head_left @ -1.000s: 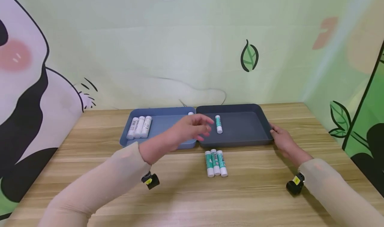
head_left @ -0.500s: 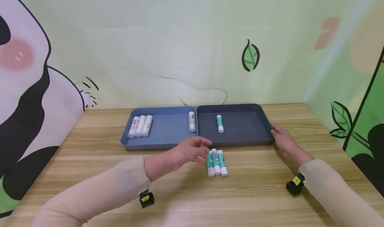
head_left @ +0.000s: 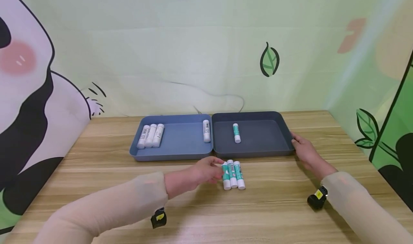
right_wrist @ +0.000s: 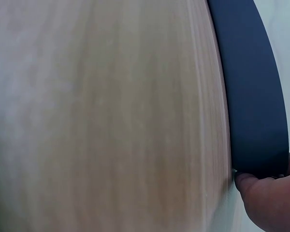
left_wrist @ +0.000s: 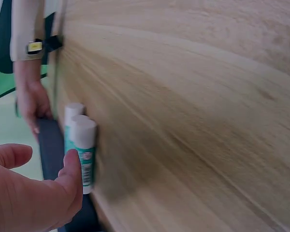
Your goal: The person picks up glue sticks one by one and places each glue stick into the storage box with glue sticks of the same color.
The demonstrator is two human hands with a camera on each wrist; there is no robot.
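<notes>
On the counter [head_left: 258, 215], the left hand [head_left: 207, 170] reaches beside 3 green tubes [head_left: 232, 175], nearest the leftmost, thumb and fingers apart; whether they touch it, I cannot tell. The middle tube shows a barcode; other print is too small to read. 1 second ago this hand was over the trays; now it is lower, at the tubes. Farther off, the right hand [head_left: 304, 151] grips the right side of the dark tray [head_left: 264, 136], holding 1 more green tube [head_left: 237, 133]. Alongside, the blue tray [head_left: 184, 133] contains 4 white tubes [head_left: 150, 135].
</notes>
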